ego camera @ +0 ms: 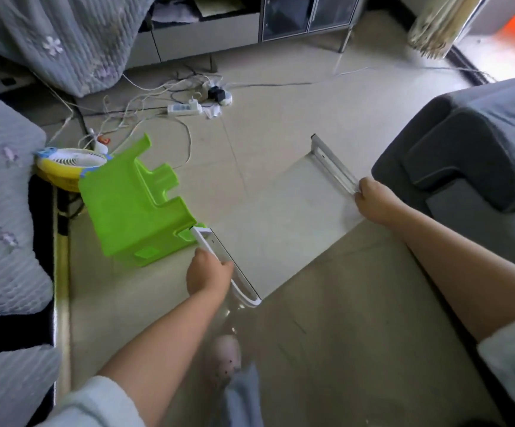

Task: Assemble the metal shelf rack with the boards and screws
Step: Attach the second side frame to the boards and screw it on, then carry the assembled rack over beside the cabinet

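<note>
Hands grip a white shelf board [280,217] over the floor: left hand [208,274] on one metal side rail, right hand [373,201] on the other (no readable writing; fingertips hidden).

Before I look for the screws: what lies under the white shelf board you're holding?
Under the white shelf board, held by the left hand and right hand, only beige tiled floor shows around it. Anything directly beneath is covered.

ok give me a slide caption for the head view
Both hands, left and right, hold a white shelf board by its metal side rails above the floor.
</note>
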`<state>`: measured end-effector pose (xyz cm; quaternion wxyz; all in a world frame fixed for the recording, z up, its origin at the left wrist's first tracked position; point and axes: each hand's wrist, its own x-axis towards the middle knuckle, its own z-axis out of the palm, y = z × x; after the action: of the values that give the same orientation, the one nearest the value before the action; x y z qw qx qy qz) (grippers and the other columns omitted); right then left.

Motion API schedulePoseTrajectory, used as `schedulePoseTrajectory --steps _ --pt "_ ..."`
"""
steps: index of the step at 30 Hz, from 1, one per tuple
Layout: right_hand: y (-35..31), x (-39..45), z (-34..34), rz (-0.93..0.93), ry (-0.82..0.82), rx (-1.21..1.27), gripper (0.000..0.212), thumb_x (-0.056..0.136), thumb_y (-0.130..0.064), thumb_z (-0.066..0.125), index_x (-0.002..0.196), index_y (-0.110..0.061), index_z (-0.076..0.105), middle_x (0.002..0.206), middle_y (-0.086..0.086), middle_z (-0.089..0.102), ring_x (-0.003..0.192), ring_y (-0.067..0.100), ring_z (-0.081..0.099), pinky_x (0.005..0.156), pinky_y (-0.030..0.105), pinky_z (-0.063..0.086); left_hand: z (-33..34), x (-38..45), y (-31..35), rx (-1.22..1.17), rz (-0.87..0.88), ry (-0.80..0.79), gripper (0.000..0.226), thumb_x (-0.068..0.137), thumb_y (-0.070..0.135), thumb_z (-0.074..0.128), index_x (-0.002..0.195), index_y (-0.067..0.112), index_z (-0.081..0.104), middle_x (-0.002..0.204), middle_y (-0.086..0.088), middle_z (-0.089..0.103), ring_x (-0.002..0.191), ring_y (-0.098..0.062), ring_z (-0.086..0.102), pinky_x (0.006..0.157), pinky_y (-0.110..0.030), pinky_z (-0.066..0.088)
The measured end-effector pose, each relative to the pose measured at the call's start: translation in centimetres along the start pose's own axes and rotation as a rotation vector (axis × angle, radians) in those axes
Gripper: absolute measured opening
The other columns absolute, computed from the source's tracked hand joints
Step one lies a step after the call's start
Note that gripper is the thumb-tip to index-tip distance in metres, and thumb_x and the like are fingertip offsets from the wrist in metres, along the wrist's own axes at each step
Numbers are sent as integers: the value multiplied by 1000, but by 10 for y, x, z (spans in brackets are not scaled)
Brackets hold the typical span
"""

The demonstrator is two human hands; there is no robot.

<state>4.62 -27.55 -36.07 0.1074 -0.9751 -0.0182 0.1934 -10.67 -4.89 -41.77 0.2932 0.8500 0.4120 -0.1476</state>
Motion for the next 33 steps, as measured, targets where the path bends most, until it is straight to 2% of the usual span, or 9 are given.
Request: schedulePoseTrajectory --steps 5,7,11,14,18,22,27,31,33 --pt "5 38 -20 180 -8 24 28 97 -10 34 113 8 48 113 28 54 104 39 52 77 33 36 -16 46 58 108 130 -25 28 89 11 45 110 -7 46 114 -25 59 104 -38 57 78 -39 44" --pt "10 52 -25 244 -11 40 28 96 -11 36 112 8 48 111 27 55 94 36 52 79 36 40 -17 62 80 133 173 -38 26 90 9 43 111 -7 44 116 -25 57 106 -39 57 78 -39 43" --pt "29 77 -27 373 -4 74 21 93 -11 41 107 4 48 87 14 50 75 26 47 63 29 36 -13 86 122 108 234 -65 24 91 8 40 110 -7 41 117 -26 54 106 -41 55 79 -41 42" --pt "46 84 -27 463 -28 92 16 92 -14 44 101 -1 45 84 12 53 71 27 55 57 28 41 -7 92 149 147 298 -109 18 93 9 38 106 -3 40 117 -26 54 105 -42 55 79 -41 42" --pt "54 101 -30 442 -6 179 15 92 -18 43 90 -4 42 88 16 58 72 31 60 59 30 45 -6 98 165 206 304 -103 6 96 11 33 93 6 30 114 -27 57 102 -43 56 76 -42 43" --pt "46 128 -36 394 12 266 17 93 -17 40 95 -1 43 89 15 52 73 27 49 61 30 38 -7 100 173 355 261 -93 20 97 10 31 112 -3 37 112 -25 61 103 -40 58 77 -41 45" --pt "52 136 -32 384 53 334 36 99 -24 30 108 6 48 108 24 57 89 35 52 69 29 33 -4 95 182 501 172 -101 23 94 -1 30 116 -6 34 114 -23 61 107 -36 59 81 -39 47" --pt "74 140 -43 353 71 360 38 100 -25 27 99 4 51 89 16 52 79 27 45 67 29 31 1 81 204 592 183 -104 22 95 -1 29 116 -6 35 113 -21 62 106 -34 61 79 -37 48" --pt "87 148 -56 337 68 370 37 100 -24 27 78 -2 47 76 8 48 77 24 44 66 28 29 2 80 222 595 190 -92 23 95 -1 29 116 -6 35 113 -21 62 106 -35 61 79 -37 48"
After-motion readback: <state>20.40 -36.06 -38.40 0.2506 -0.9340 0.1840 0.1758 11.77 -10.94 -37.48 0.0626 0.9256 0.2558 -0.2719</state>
